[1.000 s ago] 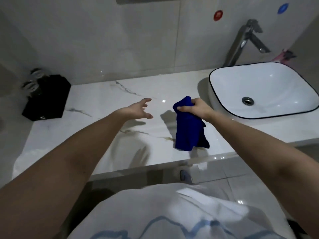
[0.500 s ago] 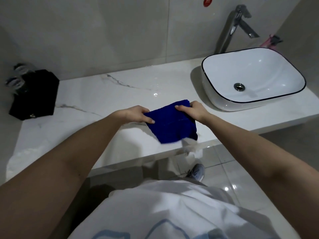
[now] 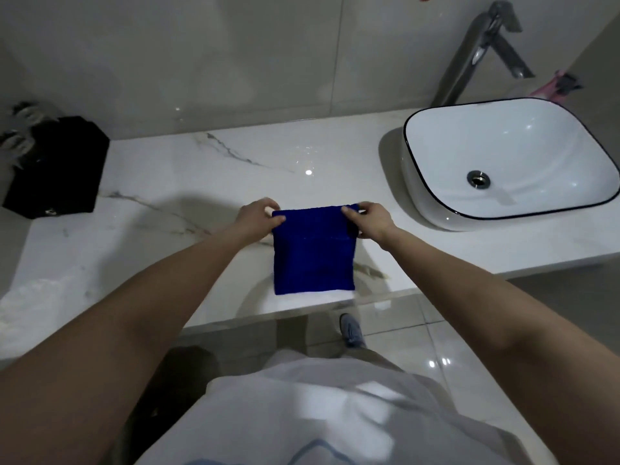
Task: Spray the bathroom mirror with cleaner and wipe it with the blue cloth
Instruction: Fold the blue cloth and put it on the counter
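A blue cloth [image 3: 313,256] is held taut by its two upper corners above a bathroom counter: the left corner is pinched between the thumb and curled fingers of the left hand [image 3: 256,214], and the right corner is gripped in the same way by the right hand [image 3: 370,219]. The cloth is seen as a flat, nearly square panel of deep-blue, matte fabric, crossed near its top by a faint horizontal line, and its lower edge is level with the front lip of the counter; whether it touches the stone cannot be told. Beneath it, a glossy white marble-look countertop [image 3: 167,182] is streaked with grey veins and dotted with light reflections. To the right, a rounded-rectangle white ceramic basin [image 3: 523,139], edged with a thin black rim and fitted with a metal drain [image 3: 478,178], is set on the counter, and a tall, angular chrome faucet [image 3: 469,55] is mounted behind it. A pink object [image 3: 550,87], too blurred to identify, is visible beside the faucet. At the far left, a black angular box [image 3: 57,166] is placed against the pale, smooth wall tiles [image 3: 201,62]. Below the counter, a grey shoe [image 3: 350,330] is planted on shiny floor tiles [image 3: 419,330], and a white shirt [image 3: 335,414] is seen in the foreground.
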